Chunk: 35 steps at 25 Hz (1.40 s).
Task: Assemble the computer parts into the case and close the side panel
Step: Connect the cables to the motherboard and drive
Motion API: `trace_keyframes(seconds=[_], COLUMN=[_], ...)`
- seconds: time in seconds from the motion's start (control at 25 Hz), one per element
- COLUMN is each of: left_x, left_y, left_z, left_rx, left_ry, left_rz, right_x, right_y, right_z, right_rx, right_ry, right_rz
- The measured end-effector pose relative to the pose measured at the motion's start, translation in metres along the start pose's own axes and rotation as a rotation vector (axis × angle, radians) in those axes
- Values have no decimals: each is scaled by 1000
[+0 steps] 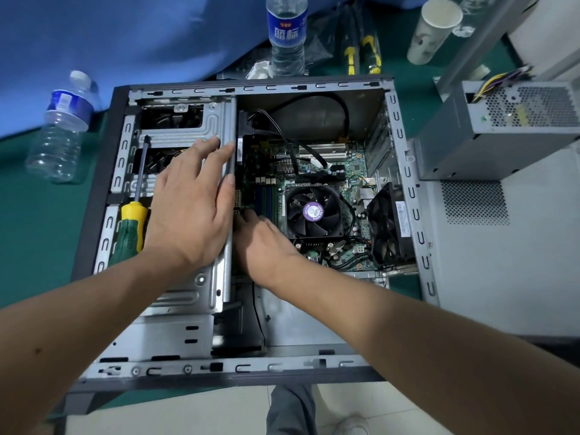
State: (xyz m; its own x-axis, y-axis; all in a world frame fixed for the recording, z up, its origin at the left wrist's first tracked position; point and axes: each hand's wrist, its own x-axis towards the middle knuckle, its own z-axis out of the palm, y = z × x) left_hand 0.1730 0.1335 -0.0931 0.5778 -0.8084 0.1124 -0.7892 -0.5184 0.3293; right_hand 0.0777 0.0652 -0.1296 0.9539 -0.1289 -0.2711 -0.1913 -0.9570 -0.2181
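resting my left hand (pixel 188 208) flat on the drive cage (pixel 188 127) of the open computer case (pixel 94 215), i am keeping its fingers (pixel 207 149) straight and spread wide, with the tips lying at the vertical metal rail (pixel 228 271) beside the cage and the thumb lying along that rail. my right hand (pixel 266 246) is reaching down inside the case at the left edge of the motherboard (pixel 342 171), just beside the memory slots (pixel 266 199); its fingers are curling downward and are hidden behind the hand, so i cannot tell whether they are holding anything. the case is lying on its side on the green table (pixel 37 240), side opening facing up. the cpu cooler fan (pixel 312 211) is sitting on the motherboard, and a rear fan (pixel 389 224) is standing against the case wall to the right of it. black cables (pixel 314 98) are looping through the upper bay. a yellow and green screwdriver (pixel 131 221) is lying on the cage frame, touching the outer edge of my left hand. the power supply (pixel 502 127) is sitting outside the case, to its right, with the grey side panel (pixel 502 262) lying below it. two water bottles (pixel 62 127) and a paper cup (pixel 433 29) are standing on the table behind and beside the case.
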Motion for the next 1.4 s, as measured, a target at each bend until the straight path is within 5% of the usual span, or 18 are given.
trace_keyframes(seconds=[0.6, 0.92, 1.28, 1.4], left_x=[-2, -2, -1, 0], left_y=[4, 7, 9, 8], left_z=[-4, -6, -10, -10], left_rx=[15, 20, 41, 41], left_ry=[-13, -38, -97, -99], left_rz=[-7, -21, -24, -24], right_x=[-2, 21, 26, -1], right_y=[1, 13, 15, 17], right_z=[-2, -14, -24, -33], right_rx=[17, 429, 388, 243], right_ry=[-44, 36, -66, 38], right_rz=[17, 261, 221, 107])
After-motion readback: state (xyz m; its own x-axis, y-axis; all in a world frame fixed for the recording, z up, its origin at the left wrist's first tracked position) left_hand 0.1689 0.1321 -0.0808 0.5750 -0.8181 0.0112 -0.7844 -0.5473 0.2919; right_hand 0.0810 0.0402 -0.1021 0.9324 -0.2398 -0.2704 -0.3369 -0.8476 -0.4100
